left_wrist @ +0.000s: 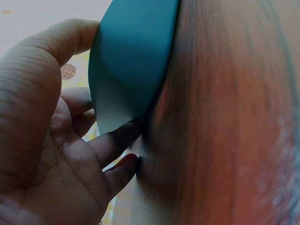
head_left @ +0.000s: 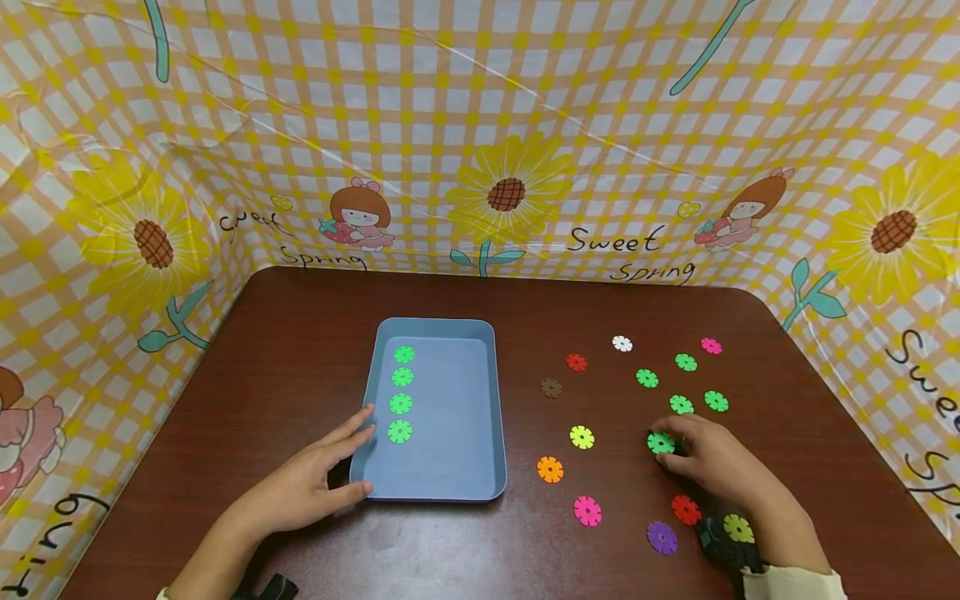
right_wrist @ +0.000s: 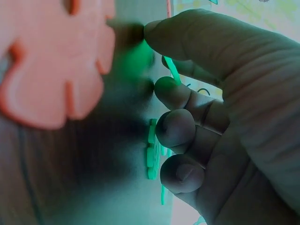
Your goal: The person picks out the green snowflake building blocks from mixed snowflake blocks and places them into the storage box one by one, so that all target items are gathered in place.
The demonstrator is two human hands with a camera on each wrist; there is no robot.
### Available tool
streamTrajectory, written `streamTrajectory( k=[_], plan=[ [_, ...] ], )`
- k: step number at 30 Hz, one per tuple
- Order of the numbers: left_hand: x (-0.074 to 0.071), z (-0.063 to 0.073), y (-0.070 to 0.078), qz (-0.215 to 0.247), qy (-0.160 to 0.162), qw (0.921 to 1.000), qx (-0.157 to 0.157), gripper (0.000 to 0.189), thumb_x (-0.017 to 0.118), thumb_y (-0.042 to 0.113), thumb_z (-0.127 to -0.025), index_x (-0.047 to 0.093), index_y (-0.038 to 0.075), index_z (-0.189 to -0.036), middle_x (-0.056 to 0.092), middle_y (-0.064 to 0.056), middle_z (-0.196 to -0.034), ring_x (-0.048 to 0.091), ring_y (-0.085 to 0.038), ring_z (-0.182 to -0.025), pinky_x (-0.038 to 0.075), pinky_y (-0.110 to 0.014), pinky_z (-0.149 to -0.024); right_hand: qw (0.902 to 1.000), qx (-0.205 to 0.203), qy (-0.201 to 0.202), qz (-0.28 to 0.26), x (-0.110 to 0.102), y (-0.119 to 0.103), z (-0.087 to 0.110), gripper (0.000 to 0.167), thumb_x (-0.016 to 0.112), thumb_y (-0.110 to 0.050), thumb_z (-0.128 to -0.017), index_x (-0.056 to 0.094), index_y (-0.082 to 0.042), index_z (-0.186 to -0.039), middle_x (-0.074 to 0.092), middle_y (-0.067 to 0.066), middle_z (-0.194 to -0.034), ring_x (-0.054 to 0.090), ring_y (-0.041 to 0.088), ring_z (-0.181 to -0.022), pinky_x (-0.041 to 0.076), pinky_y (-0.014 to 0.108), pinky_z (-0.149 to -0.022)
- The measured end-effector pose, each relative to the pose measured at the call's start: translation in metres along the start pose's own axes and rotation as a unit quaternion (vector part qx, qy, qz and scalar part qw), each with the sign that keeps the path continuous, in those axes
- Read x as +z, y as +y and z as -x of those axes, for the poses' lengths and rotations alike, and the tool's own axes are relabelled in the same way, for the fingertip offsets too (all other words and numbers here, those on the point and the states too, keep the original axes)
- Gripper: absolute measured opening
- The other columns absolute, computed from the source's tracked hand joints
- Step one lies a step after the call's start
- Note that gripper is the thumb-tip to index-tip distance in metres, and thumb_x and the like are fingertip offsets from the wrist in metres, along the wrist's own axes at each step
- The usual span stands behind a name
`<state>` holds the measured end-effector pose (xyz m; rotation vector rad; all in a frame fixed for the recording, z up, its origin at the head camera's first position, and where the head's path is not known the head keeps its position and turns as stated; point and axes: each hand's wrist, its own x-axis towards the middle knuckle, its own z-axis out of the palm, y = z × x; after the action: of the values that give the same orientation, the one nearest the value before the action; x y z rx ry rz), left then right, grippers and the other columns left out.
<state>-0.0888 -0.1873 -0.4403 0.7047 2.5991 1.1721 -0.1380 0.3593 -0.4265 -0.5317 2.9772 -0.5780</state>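
Note:
My left hand point(head_left: 311, 483) rests at the near left corner of a shallow blue-grey tray point(head_left: 457, 467). Its fingers are extended against the left wall, with the thumb at the near rim; the left wrist view shows the fingers touching the tray's outer wall point(left_wrist: 136, 51). Inside the tray, several green notched discs point(head_left: 401, 404) lie in a column along the left side. To the right of the tray, my right hand point(head_left: 716, 458) pinches a green notched disc point(head_left: 661, 442) between thumb and fingertips, its edge tilted in the right wrist view. Another green disc point(head_left: 682, 404) lies just beyond that hand.
Discs of other colours lie scattered right of the tray, among them yellow point(head_left: 582, 437), orange point(head_left: 550, 470), pink point(head_left: 587, 512), purple point(head_left: 662, 538) and red point(head_left: 686, 509). More green discs point(head_left: 716, 401) sit farther back. A checked cloth point(head_left: 420, 125) hangs behind the brown table point(head_left: 300, 333).

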Motion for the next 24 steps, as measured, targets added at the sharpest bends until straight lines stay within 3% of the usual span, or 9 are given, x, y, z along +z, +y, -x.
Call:
streamTrajectory(
  k=[7,13,24],
  plan=[
    [0.000,0.000,0.000,0.001,0.000,1.0000,0.003,0.075,0.067,0.040,-0.095,0.036,0.003,-0.153,0.015,0.001,-0.165,0.021,-0.022,-0.147,0.034,-0.053,-0.108,0.9998,-0.009,0.016,0.003,0.000,-0.001,-0.001,0.026,0.082,-0.018,-0.082,0.069,-0.017,-0.105,0.061,-0.003,-0.102,0.055,0.015,-0.086,0.049,0.039,-0.075],
    [0.001,0.001,-0.001,-0.001,0.000,1.0000,0.001,0.075,0.067,0.041,-0.095,0.036,0.004,-0.153,0.015,0.001,-0.165,0.021,-0.022,-0.147,0.034,-0.053,-0.108,0.9994,-0.020,0.026,-0.013,0.000,-0.004,-0.002,0.026,0.082,-0.018,-0.083,0.068,-0.018,-0.105,0.057,-0.006,-0.098,0.050,0.011,-0.081,0.046,0.032,-0.069],
    [0.000,0.001,-0.001,-0.003,-0.001,1.0000,0.004,0.077,0.065,0.046,-0.095,0.036,0.004,-0.153,0.015,0.001,-0.165,0.022,-0.022,-0.147,0.034,-0.054,-0.108,0.9947,-0.081,0.055,-0.031,0.002,-0.016,-0.009,0.028,0.082,-0.014,-0.082,0.068,-0.019,-0.106,0.059,-0.010,-0.098,0.048,0.007,-0.081,0.044,0.028,-0.067]
  ],
)
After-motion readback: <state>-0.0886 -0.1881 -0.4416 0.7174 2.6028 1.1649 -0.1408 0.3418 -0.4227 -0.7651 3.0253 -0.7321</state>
